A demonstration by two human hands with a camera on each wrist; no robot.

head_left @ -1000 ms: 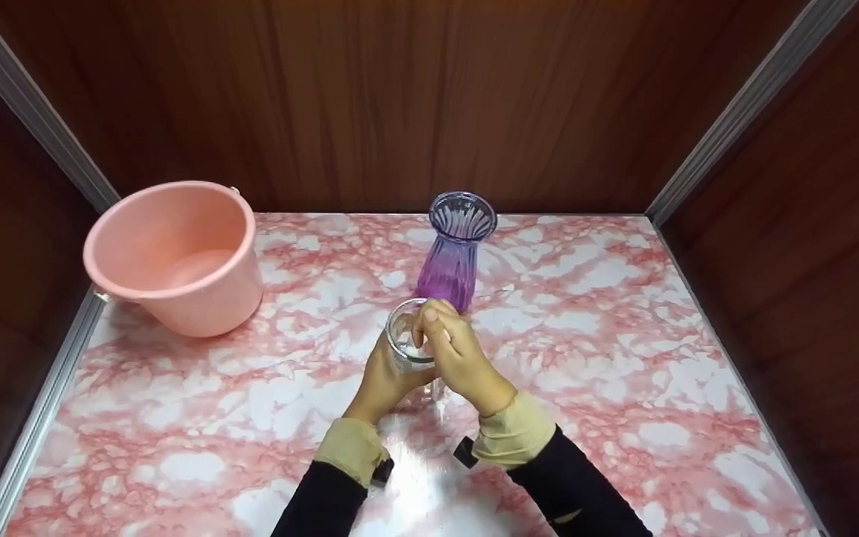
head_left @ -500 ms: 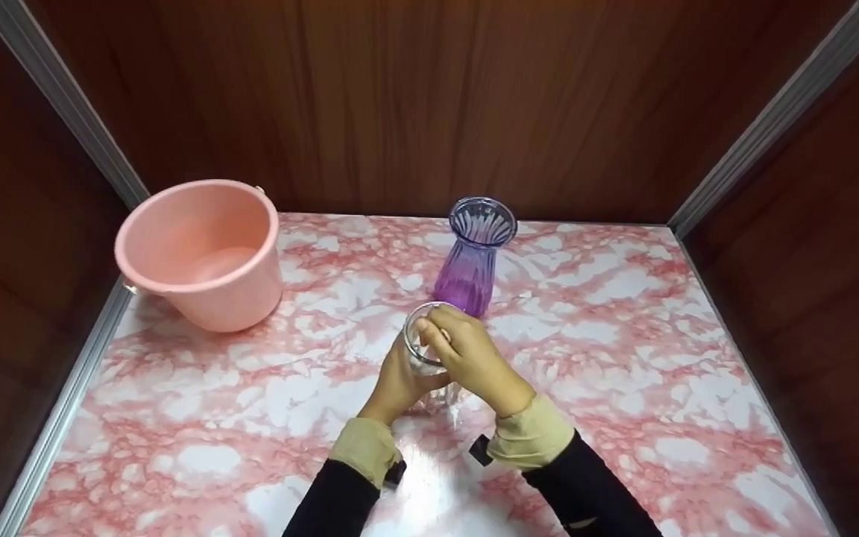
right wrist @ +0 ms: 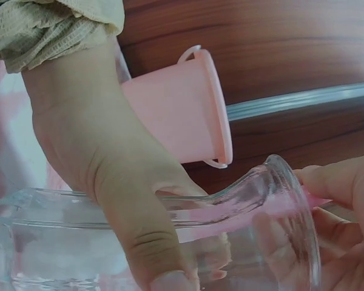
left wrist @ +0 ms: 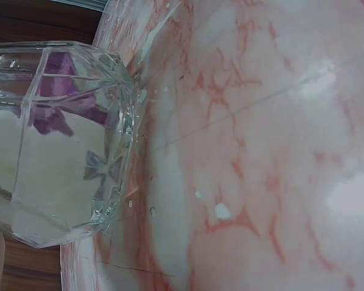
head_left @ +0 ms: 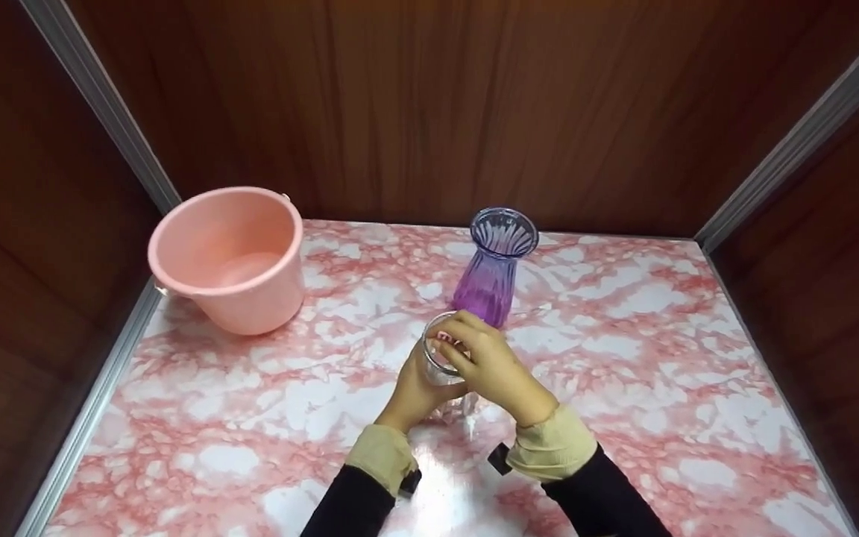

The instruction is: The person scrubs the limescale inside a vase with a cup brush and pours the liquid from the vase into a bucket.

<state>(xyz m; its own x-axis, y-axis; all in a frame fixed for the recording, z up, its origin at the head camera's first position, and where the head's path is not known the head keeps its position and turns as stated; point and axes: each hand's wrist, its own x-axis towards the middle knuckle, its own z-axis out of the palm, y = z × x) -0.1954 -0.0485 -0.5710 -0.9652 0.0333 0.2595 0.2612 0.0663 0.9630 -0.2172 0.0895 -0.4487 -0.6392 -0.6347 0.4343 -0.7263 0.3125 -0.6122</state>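
Observation:
A clear glass vase (head_left: 442,375) with a flared mouth is gripped round its body by my left hand (head_left: 416,391). Its faceted base (left wrist: 79,170) shows close over the tabletop in the left wrist view. My right hand (head_left: 502,367) is at the vase's mouth, fingers bent over the rim. Between its thumb and finger, a small pink piece (right wrist: 317,199) sticks out past the rim in the right wrist view; I cannot tell what it is. Just behind the hands stands a ribbed vase (head_left: 488,287), purple at the bottom and bluish at the top.
A pink bucket (head_left: 265,302) with its mouth up stands at the back left. The pink and white marbled tabletop (head_left: 250,418) is bounded by dark wood panels (head_left: 400,112) at the back and sides. Metal strips (head_left: 112,112) run along the panel corners.
The head view has shifted, so everything sits further right in it. My right fingers have come up a little from inside the clear vase, and pink now shows at them. My left hand keeps its grip.

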